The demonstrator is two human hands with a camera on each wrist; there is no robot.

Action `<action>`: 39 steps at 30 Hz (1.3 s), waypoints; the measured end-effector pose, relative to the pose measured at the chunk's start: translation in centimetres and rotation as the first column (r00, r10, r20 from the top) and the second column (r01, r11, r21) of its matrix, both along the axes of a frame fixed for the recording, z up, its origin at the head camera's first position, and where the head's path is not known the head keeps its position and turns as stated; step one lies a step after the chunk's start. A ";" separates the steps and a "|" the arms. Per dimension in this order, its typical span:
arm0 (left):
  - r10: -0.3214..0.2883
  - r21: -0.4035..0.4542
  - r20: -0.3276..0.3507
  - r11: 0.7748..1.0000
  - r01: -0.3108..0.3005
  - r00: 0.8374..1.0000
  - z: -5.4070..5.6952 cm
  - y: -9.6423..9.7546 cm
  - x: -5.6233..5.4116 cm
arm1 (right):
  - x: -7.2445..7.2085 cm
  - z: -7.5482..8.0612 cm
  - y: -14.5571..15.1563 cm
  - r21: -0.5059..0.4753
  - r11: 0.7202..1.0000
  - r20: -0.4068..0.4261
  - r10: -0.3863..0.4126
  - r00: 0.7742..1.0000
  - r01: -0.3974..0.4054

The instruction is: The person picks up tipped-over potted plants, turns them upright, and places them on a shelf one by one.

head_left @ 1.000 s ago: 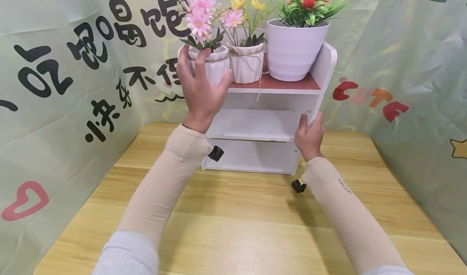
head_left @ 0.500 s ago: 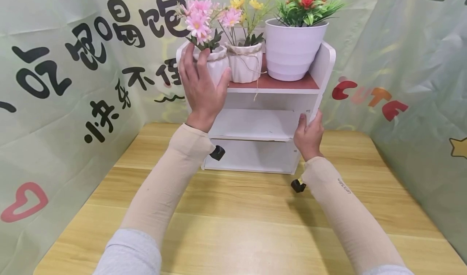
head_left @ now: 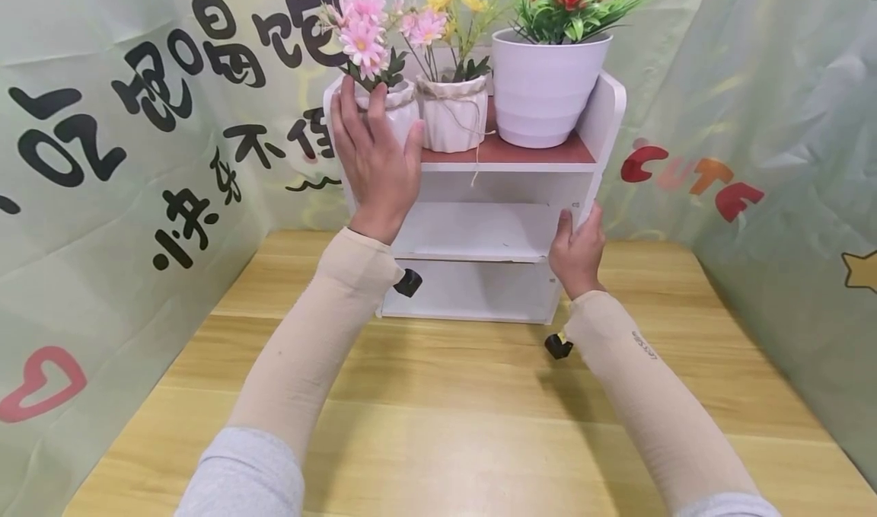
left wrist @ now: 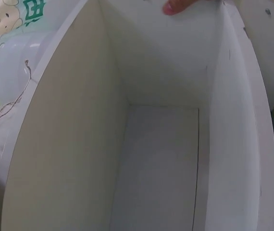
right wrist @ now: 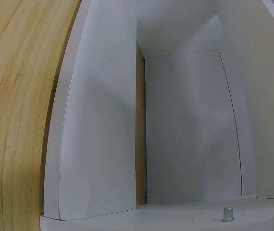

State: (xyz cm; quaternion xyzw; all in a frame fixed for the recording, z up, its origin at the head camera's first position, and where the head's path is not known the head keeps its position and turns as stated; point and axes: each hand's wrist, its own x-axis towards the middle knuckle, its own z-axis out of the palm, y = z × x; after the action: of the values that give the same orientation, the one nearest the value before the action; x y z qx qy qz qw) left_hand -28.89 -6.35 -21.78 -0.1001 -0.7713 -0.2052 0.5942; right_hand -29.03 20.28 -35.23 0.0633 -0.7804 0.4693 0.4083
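Note:
In the head view, my left hand (head_left: 378, 168) lies against the front of a small white pot (head_left: 403, 113) of pink flowers, at the left end of a white shelf unit. Its fingers are fairly straight and the thumb points up at the pot's right. My right hand (head_left: 578, 252) grips the right side panel of the shelf unit (head_left: 507, 168), thumb in front, other fingers mostly out of sight behind. The thumb (left wrist: 175, 6) of that hand shows at the top of the left wrist view. Only inner boards and the wooden table appear in the right wrist view.
On the red-brown top board also stand a white pot (head_left: 454, 117) of yellow and pink flowers and a larger white pot (head_left: 548, 94) with a red-flowered plant. Printed cloth walls (head_left: 774, 121) surround the wooden table (head_left: 438, 426). A metal peg (right wrist: 228, 214) sticks out inside the unit.
The left hand's fingers have straightened and drawn slightly closer together on the pot. The right hand keeps its grip on the panel. The head view has shifted a little.

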 end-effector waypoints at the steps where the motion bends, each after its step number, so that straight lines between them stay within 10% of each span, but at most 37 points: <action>1: 0.004 -0.004 0.010 1.000 -0.004 1.000 0.1 0.0 0.0 | 0.0 0.0 0.0 -0.001 1.000 -0.002 -0.002 1.000 0.002; 25: 0.022 -0.121 0.223 0.993 0.005 0.974 0.6 -0.8 -1.0 | 0.2 -0.2 -0.2 -0.003 1.000 -0.005 0.001 1.000 -0.001; 39: 0.137 -0.208 0.529 0.978 -0.028 0.837 2.2 -0.6 -0.3 | 0.3 0.2 -0.2 -0.002 1.000 -0.010 0.004 1.000 -0.004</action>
State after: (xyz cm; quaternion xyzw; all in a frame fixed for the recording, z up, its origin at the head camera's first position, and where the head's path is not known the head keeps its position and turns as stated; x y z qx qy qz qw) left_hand -29.22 -6.96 -19.56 -0.0614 -0.9271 -0.1239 0.3483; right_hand -28.76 20.05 -35.04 0.0668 -0.7780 0.4704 0.4111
